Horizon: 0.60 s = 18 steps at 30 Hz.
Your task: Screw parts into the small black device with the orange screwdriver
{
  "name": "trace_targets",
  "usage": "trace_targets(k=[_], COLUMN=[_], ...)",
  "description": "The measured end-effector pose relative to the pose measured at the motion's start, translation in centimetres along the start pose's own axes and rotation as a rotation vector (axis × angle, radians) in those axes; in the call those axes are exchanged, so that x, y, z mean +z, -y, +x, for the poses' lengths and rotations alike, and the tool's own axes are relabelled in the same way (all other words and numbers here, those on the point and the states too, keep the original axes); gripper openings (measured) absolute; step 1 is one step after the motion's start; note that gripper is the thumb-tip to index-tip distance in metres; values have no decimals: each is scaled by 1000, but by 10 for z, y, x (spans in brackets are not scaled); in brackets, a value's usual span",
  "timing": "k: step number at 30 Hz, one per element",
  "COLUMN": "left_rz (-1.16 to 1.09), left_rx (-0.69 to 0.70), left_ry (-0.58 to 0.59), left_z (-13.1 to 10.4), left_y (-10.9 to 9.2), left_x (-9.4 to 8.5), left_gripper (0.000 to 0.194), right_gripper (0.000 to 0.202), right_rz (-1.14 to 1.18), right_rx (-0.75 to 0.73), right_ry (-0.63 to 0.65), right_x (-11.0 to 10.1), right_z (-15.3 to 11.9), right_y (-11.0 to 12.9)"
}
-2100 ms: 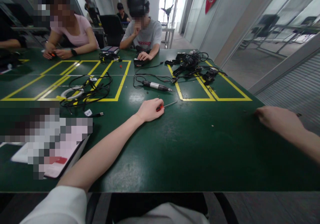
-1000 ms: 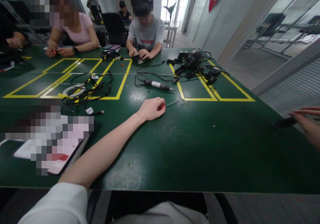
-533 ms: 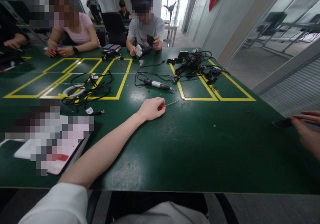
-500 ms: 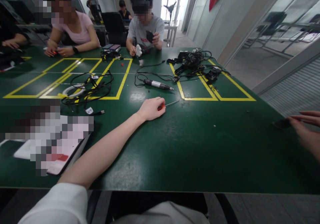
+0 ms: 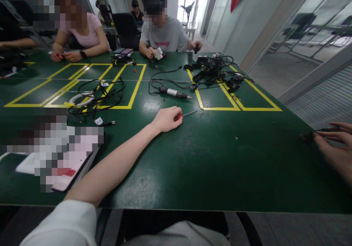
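Observation:
My left hand (image 5: 168, 119) rests on the green table, closed around the red-and-black handle of a screwdriver (image 5: 189, 113). Its thin metal shaft points right, just off the tabletop or touching it; I cannot tell which. Beyond that hand lies a pen-shaped electric screwdriver (image 5: 173, 92) with a black and silver body and a black cord. At the far right, cut off by the picture's edge, my right hand (image 5: 337, 147) pinches a dark object (image 5: 307, 136) between thumb and fingers. This object is blurred, its kind unclear.
Black cables (image 5: 110, 95) lie coiled at the left and a cable heap (image 5: 211, 68) at the back right. A pale phone or case (image 5: 62, 185) is near the left front. Across the green table (image 5: 209, 172), co-workers sit; one holds a white part (image 5: 158, 53).
At the right edge, more of the dark object shows between my right hand's fingers. My left hand stays put. The co-worker opposite has lowered a dark item toward the cable heap.

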State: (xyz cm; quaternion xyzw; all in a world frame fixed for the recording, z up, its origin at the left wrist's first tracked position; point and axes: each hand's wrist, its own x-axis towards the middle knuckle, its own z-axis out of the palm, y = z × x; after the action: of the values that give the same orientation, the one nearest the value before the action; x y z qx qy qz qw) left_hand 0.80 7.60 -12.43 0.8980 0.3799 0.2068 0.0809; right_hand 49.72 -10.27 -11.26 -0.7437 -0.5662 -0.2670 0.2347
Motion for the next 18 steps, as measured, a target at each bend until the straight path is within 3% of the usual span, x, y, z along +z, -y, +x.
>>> trace_targets(k=[13, 18], left_rz=[-8, -10], left_rx=[-11, -6], left_ry=[11, 8], left_z=[-1, 0], left_y=[-1, 0], left_x=[-1, 0], left_gripper=[18, 18], right_gripper=[17, 16], right_rz=[51, 68], right_rx=[43, 82], right_ry=[-11, -95], right_x=[4, 7], right_z=[-4, -6], right_y=[1, -2])
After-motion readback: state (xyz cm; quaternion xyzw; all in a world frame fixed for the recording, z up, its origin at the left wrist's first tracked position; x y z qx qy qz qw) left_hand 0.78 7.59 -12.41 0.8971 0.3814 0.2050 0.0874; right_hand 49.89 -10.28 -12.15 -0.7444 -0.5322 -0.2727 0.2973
